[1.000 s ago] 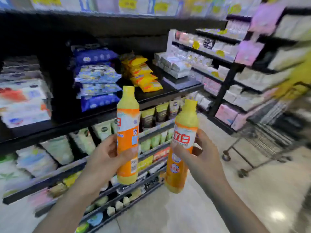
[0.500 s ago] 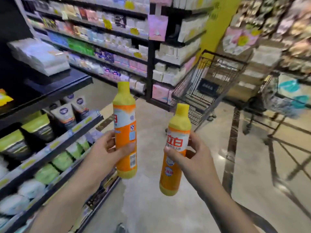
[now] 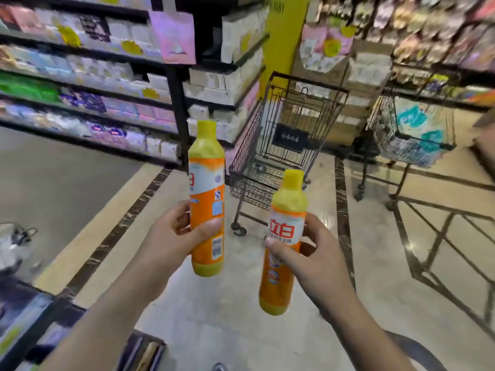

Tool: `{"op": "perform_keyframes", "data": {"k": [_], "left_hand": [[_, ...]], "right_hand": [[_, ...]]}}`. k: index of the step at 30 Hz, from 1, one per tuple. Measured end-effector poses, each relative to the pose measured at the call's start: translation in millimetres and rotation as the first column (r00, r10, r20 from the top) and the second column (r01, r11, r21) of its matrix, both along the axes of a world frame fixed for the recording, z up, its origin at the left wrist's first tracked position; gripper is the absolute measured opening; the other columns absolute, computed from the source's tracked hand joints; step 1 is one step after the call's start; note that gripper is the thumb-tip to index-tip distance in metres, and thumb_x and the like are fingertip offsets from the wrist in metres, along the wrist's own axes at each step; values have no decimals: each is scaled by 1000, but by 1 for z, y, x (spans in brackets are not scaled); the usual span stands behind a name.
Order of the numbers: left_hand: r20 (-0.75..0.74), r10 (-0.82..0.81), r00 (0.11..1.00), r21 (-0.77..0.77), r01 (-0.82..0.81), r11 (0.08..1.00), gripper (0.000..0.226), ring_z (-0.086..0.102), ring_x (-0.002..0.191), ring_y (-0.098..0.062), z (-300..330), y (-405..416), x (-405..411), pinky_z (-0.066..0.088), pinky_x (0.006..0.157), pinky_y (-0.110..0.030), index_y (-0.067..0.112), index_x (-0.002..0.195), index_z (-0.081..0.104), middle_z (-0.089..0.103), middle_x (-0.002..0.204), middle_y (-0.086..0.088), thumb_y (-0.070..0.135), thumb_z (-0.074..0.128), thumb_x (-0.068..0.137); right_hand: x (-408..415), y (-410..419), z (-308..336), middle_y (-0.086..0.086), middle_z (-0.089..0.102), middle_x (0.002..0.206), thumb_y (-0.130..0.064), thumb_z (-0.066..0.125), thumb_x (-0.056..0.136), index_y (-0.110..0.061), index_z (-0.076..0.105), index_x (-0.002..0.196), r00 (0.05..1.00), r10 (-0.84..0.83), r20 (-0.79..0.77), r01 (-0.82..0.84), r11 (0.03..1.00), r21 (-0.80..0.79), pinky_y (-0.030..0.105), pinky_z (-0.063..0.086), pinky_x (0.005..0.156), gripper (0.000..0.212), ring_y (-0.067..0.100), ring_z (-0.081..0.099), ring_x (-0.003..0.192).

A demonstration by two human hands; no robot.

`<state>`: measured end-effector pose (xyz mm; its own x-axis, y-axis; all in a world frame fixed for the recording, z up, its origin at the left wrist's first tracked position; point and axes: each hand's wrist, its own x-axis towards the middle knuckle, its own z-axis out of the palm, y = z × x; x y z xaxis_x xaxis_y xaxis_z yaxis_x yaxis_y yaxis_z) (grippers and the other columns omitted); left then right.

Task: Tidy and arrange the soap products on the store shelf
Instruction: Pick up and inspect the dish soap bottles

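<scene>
Head cam: I've got my left hand (image 3: 171,236) wrapped round one orange dish-soap bottle (image 3: 206,199) and my right hand (image 3: 313,261) round another (image 3: 281,245), both upright over the glossy tiled floor (image 3: 308,330). An empty wire cart (image 3: 284,145) sits ahead, blurry stocked shelves (image 3: 93,84) off left.

We're in a supermarket aisle: long black shelves (image 3: 88,53) packed with boxed goods and yellow price tags, a wire shopping cart (image 3: 288,145) parked on the polished tile floor (image 3: 375,263).
</scene>
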<state>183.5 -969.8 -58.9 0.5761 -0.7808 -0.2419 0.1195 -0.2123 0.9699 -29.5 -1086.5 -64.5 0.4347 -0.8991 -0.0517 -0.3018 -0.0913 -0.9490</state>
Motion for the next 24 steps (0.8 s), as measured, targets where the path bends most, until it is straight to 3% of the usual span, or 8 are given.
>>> {"op": "perform_keyframes", "data": {"k": [3, 9, 12, 14, 19, 24], "left_hand": [[2, -69, 998, -10, 69, 998, 55, 74, 110, -16, 2, -47, 27, 58, 93, -41, 50, 115, 65, 77, 116, 14, 50, 84, 64], [23, -105, 994, 34, 104, 994, 60, 69, 114, -18, -5, -146, 72, 57, 97, -48, 48, 116, 63, 74, 117, 17, 58, 81, 59], [48, -116, 992, 62, 113, 992, 70, 70, 114, -20, -13, -196, 92, 57, 99, -51, 42, 129, 63, 74, 120, 14, 59, 80, 63], [60, -122, 991, 88, 117, 989, 63, 70, 113, -18, -18, -227, 106, 57, 97, -48, 42, 126, 64, 75, 117, 16, 57, 80, 67], [71, -126, 990, 167, 113, 979, 55, 70, 110, -15, -34, -310, 140, 55, 86, -35, 41, 118, 67, 76, 111, 17, 57, 78, 66], [33, -160, 987, 218, 149, 964, 53, 69, 111, -18, -58, -388, 173, 55, 100, -46, 37, 121, 67, 74, 118, 11, 52, 78, 71]], "right_hand": [[23, -39, 2, -19, 69, 117, -45, 86, 76, -39, 57, 134, 997, -75, -12, 75, 997, 15, 35, 61, 85, 66, 8, 68, 102], [66, -128, -11, -24, 66, 108, -44, 87, 76, -47, 54, 124, 984, -178, -14, 179, 982, 52, 23, 55, 71, 59, 6, 67, 96], [88, -179, -24, -24, 68, 107, -43, 87, 77, -46, 56, 124, 977, -212, -11, 213, 975, 65, 21, 53, 69, 57, 5, 67, 95], [103, -211, -32, -26, 66, 106, -43, 86, 78, -46, 54, 125, 975, -221, -13, 221, 972, 80, 18, 51, 65, 57, 3, 66, 94], [143, -296, -51, -28, 59, 105, -45, 85, 78, -47, 49, 125, 974, -220, -45, 224, 962, 156, 19, 50, 65, 59, 2, 62, 93], [186, -367, -77, -14, 65, 113, -42, 87, 79, -38, 56, 131, 955, -291, -61, 297, 931, 214, 29, 56, 74, 61, 6, 64, 96]]}}
